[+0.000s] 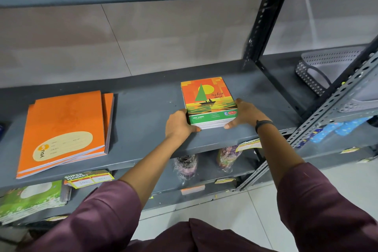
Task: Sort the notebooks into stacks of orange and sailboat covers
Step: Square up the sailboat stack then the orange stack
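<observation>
**A:** What is in front of the person?

**B:** A grey metal shelf [143, 112], seen from above and in front. Two bare arms in rolled maroon sleeves reach onto it.

**A:** Where are the notebooks?

**B:** A small stack of sailboat notebooks [208, 102] lies flat on the right half of the shelf, near its front edge. The top cover shows a green sail, a yellow sun and a dark boat on orange water. Well apart, on the left half, lies a loose stack of larger orange notebooks [65, 129], fanned so that the lower ones stick out to the right.

**A:** What are the hands doing?

**B:** The left hand [179, 124] presses against the left side of the sailboat stack, fingers curled around its near left corner. The right hand [245, 113] is cupped against the right side, thumb at the near right corner, with a dark band on the wrist. Together they clasp the stack between them, which rests on the shelf.

**A:** Anything else nearby?

**B:** A perforated grey basket [327, 67] sits on the next shelf to the right. Green-covered notebooks [30, 200] lie on the shelf below, left, beside a yellow price tag [90, 179].
</observation>
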